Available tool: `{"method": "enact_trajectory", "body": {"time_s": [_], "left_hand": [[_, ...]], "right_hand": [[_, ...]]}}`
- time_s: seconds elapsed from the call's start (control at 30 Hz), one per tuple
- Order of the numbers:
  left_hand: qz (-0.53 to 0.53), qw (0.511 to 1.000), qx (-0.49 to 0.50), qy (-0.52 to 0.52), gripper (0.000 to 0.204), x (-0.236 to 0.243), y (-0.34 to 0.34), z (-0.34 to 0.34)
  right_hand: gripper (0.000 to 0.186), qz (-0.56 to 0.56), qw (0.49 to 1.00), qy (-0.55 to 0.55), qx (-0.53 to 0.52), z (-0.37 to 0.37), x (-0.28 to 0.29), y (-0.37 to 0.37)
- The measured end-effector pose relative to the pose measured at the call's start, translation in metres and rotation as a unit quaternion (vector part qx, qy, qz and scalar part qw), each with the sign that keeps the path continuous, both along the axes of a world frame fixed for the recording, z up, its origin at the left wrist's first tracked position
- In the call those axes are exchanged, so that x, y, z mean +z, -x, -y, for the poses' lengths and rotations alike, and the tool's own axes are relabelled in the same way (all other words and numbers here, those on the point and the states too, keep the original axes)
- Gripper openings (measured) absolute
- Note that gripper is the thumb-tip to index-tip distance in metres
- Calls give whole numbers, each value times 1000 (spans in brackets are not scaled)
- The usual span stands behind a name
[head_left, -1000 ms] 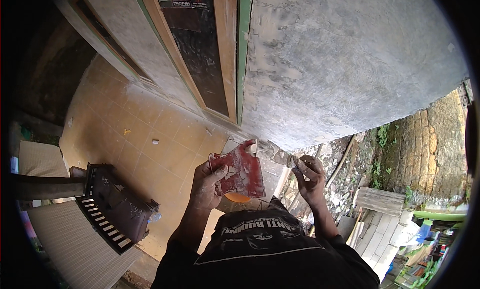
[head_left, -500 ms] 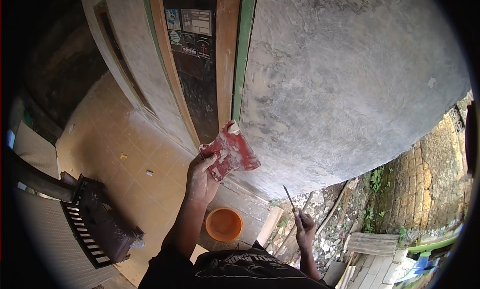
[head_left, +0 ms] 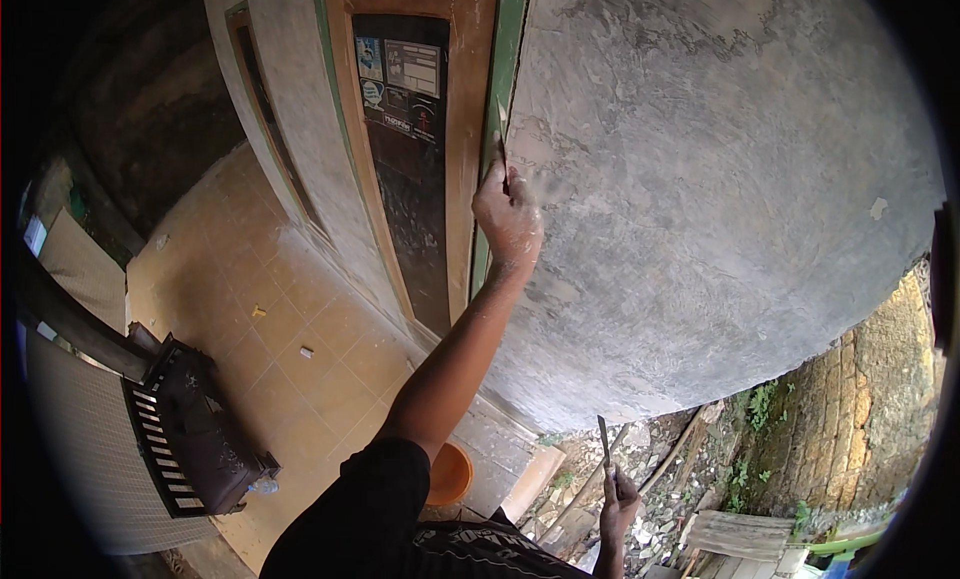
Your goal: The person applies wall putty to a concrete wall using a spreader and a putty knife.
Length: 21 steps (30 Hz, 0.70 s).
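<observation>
The fingers of the left hand [head_left: 510, 217] grasp a thin sheet [head_left: 503, 119] where green frame [head_left: 509, 39] meets grey wall [head_left: 700, 199]; the right hand's [head_left: 621, 504] fingers grip a narrow tool [head_left: 604, 443].

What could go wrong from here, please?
The thin piece in the left hand sits close to the green frame and might scratch it. The slim tool in the right hand could scrape the grey wall if it swings. The orange bucket, partly hidden behind the sleeve, might be kicked over.
</observation>
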<state>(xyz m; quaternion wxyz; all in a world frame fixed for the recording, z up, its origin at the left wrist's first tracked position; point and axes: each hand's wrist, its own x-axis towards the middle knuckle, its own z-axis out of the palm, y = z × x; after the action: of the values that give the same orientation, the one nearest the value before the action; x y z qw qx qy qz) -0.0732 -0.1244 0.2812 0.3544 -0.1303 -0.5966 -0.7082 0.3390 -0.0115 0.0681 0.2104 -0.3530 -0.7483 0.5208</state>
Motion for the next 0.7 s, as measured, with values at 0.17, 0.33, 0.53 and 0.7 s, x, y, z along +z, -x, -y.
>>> {"method": "enact_trajectory", "body": {"time_s": [0.17,0.33,0.53,0.7], "left_hand": [[-26,994,4,106,60,4,-5,-56],[-52,989,-114,72,58,-7,-56,-55],[27,999,-35,-6,52,15,9,-30],[-47,985,-99,136,65,18,-53,-78]], "right_hand": [[27,16,1000,19,1,-1,4,3],[23,-7,1000,13,-8,-8,-16,4],[20,-16,998,53,0,-5,-9,10],[18,-32,993,110,-5,-4,-16,22]]}}
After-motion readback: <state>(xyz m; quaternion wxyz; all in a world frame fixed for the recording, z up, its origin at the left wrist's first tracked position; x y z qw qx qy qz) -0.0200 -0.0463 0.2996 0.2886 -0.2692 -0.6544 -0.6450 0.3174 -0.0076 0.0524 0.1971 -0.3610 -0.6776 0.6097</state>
